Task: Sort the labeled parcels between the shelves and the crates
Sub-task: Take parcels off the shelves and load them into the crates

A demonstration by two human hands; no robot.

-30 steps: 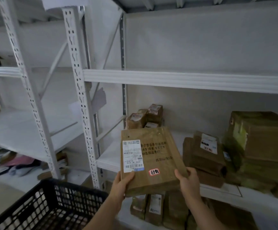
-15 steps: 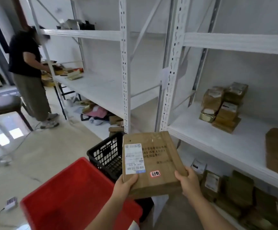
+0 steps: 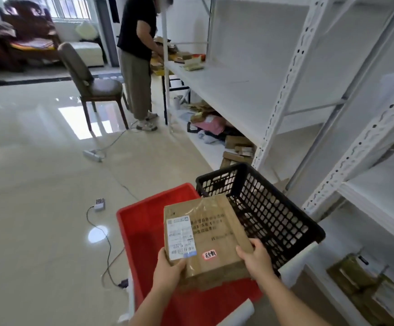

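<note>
Cardboard parcel (image 3: 208,236): matt brown board, glossy clear tape over top, white paper shipping label (image 3: 180,237), small red-edged sticker (image 3: 209,254). Red crate (image 3: 144,222): smooth solid plastic, slight sheen. Black crate (image 3: 268,212): perforated plastic, matt. Shelving uprights (image 3: 283,85): white painted metal, slotted. Floor (image 3: 38,184): polished tile, highly glossy, reflective. Chair (image 3: 90,83): dark wooden legs, matt upholstered seat and back.

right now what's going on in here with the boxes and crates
A person holds a labeled brown parcel in both hands, left hand at its near left corner, right hand at its near right corner. It is held over a red crate, with a black crate just beyond, beside white shelves. Farther off, a second person stands handling items at the shelves.
</note>
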